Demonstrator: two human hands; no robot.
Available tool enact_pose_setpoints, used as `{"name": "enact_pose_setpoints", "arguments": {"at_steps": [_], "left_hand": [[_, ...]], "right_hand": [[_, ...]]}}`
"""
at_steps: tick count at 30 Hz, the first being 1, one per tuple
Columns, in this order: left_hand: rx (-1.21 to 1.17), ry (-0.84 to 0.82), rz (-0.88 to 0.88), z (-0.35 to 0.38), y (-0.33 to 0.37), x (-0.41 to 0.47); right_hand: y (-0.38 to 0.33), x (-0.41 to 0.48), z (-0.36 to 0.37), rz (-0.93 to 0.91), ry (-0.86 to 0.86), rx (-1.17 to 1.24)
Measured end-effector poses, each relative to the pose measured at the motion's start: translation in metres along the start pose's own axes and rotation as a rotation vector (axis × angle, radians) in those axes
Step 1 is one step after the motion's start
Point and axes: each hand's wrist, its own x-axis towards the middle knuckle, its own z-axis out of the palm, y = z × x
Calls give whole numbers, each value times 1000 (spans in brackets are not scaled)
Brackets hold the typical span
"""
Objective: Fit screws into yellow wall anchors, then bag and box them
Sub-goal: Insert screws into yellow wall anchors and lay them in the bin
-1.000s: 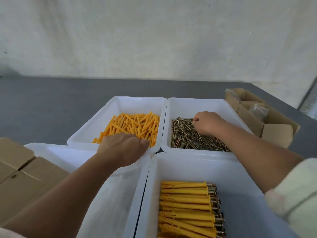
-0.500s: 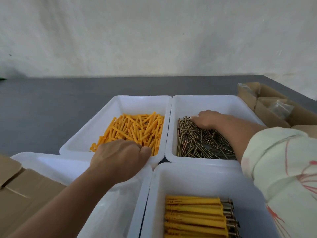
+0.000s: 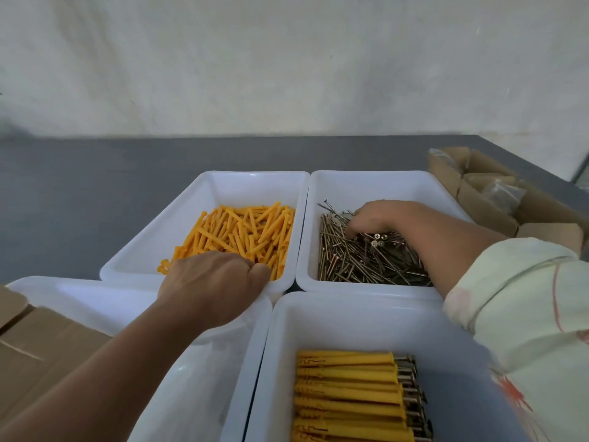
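Four white bins sit edge to edge in the middle of the frame, so each hand gets its own supply. The left hand [image 3: 213, 282] reaches over the near rim of the anchor bin [image 3: 248, 177], left of centre. Its fingers curl down onto the loose yellow wall anchors [image 3: 242, 234], and the knuckles hide whether any are held. The right hand [image 3: 373, 216] is in the screw bin [image 3: 376, 177], right of centre. Its bent fingers dig into the heap of screws [image 3: 366, 263], and I cannot tell if it has a grip. Finished anchor-and-screw sets [image 3: 347, 397] lie aligned at lower centre, probably for easy counting into bags. Open cardboard boxes [image 3: 497, 202] holding clear bags [image 3: 502, 194] wait at the right edge, likely for packing.
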Motion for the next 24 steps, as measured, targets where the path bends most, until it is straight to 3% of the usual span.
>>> {"name": "enact_pose_setpoints", "arguments": {"at_steps": [9, 14, 19, 24], "left_hand": [[29, 2, -18, 4, -2, 6], [53, -32, -47, 2, -2, 9], [20, -88, -63, 0, -2, 9], [-24, -73, -100, -3, -2, 7]], "right_hand": [[-5, -47, -7, -60, -101, 65], [-21, -88, -11, -225, -106, -2], [-26, -125, -6, -273, 26, -72], [-22, -161, 6, -288, 252, 76]]}}
